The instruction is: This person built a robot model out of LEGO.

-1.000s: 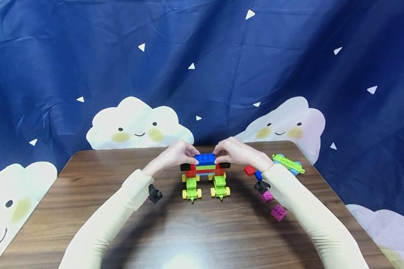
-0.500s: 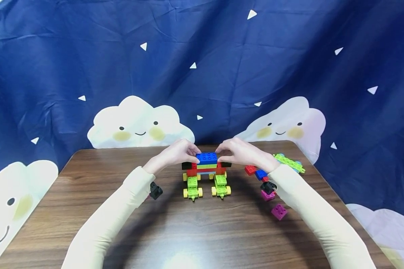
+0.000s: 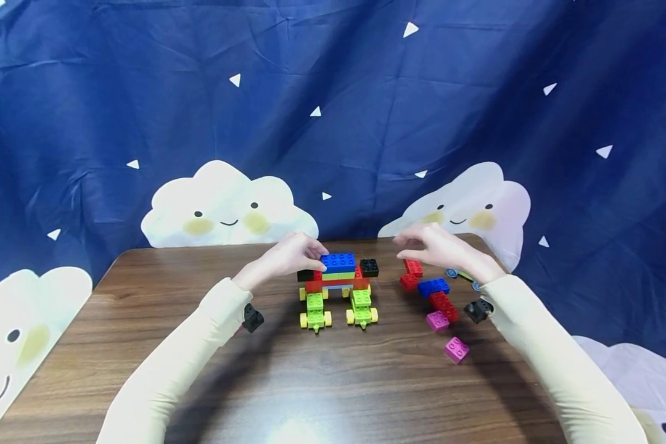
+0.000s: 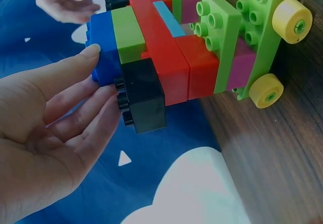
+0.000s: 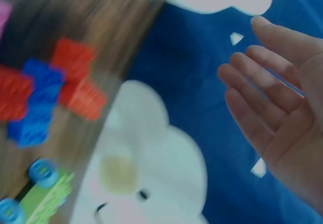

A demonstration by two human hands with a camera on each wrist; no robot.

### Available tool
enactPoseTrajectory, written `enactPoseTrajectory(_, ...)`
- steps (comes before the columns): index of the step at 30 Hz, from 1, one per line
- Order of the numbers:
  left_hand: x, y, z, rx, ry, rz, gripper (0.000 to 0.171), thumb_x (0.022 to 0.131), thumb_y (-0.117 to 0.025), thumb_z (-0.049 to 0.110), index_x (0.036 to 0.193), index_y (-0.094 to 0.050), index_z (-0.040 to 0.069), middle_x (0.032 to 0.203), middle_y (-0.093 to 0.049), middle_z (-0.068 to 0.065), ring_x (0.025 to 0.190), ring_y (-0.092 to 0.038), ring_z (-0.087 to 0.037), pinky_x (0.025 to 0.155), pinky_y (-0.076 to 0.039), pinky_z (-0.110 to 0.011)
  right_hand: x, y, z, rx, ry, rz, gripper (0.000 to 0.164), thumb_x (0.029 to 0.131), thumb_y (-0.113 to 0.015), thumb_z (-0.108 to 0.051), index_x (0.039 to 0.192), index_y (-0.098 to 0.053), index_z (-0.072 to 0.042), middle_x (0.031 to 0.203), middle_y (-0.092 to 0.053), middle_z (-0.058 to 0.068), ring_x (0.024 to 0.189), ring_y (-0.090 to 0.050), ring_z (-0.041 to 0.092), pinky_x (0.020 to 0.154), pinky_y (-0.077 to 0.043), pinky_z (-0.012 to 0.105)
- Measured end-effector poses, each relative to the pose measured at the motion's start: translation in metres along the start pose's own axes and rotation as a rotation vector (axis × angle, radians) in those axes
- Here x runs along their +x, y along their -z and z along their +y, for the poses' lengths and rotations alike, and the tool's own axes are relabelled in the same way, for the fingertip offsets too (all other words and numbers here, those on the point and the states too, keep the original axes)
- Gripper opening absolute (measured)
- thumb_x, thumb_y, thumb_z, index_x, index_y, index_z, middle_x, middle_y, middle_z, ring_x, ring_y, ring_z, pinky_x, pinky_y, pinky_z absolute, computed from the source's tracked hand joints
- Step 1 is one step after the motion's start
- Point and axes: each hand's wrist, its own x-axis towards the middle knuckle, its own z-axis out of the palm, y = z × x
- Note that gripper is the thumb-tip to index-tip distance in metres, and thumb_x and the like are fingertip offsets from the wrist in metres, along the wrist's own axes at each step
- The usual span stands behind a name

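A toy built of bricks stands on the table, with a blue brick on top, a lime brick and red bricks below. Black bricks stick out at both sides, and lime wheeled bases with yellow wheels carry it. My left hand holds the blue brick at its left end, thumb on one face and fingers at another. My right hand is apart from the toy, above the loose bricks at the right, fingers relaxed and holding nothing, as the right wrist view also shows.
Right of the toy lie loose red bricks, a blue brick and pink bricks. A lime wheeled base with blue wheels is partly behind my right wrist. A blue cloth with clouds hangs behind the table.
My right hand has left the toy's blue brick and moved right, over the loose bricks. The left hand stays at the blue brick, and the toy stands where it was.
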Motion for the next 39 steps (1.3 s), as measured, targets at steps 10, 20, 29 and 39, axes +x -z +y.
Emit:
enactPoseTrajectory(10,-0.001,-0.001,-0.002,0.006,-0.021,0.005,0.034,0.086,-0.078,0.023,0.114,-0.073,0.004,0.104,-0.077,-0.009,0.094,-0.073,-0.019,0.087,-0.059,-0.031,-0.045,-0.01,0.057,-0.017,-0.136,-0.067,0.029,0.085,-0.075,-0.007,0.112,-0.07,0.002,0.11,-0.073,0.018,0.1,-0.07,0.033,0.087,-0.057,0.05)
enactPoseTrajectory(20,-0.002,0.0,0.0,0.007,-0.028,0.011,0.034,0.085,-0.078,0.021,0.114,-0.073,0.003,0.104,-0.077,-0.01,0.093,-0.074,-0.02,0.086,-0.059,-0.031,-0.075,-0.033,0.101,0.055,-0.205,-0.128,0.038,0.079,-0.078,-0.002,0.114,-0.066,0.009,0.106,-0.071,0.025,0.098,-0.069,0.039,0.088,-0.055,0.055)
enactPoseTrajectory(29,-0.003,-0.001,0.0,0.012,-0.02,0.008,0.034,0.086,-0.078,0.021,0.114,-0.073,0.003,0.105,-0.077,-0.01,0.094,-0.073,-0.02,0.086,-0.059,-0.031,-0.082,-0.046,0.114,0.093,-0.191,-0.172,0.037,0.078,-0.079,-0.002,0.112,-0.067,0.009,0.103,-0.072,0.023,0.092,-0.07,0.035,0.084,-0.057,0.051)
enactPoseTrajectory(39,-0.002,-0.003,-0.001,0.027,-0.035,0.017,0.034,0.085,-0.078,0.022,0.113,-0.073,0.003,0.105,-0.077,-0.009,0.093,-0.073,-0.019,0.086,-0.059,-0.031,-0.079,-0.05,0.117,0.083,-0.177,-0.194,0.027,0.076,-0.08,-0.001,0.1,-0.069,0.004,0.091,-0.074,0.014,0.083,-0.071,0.028,0.077,-0.059,0.043)
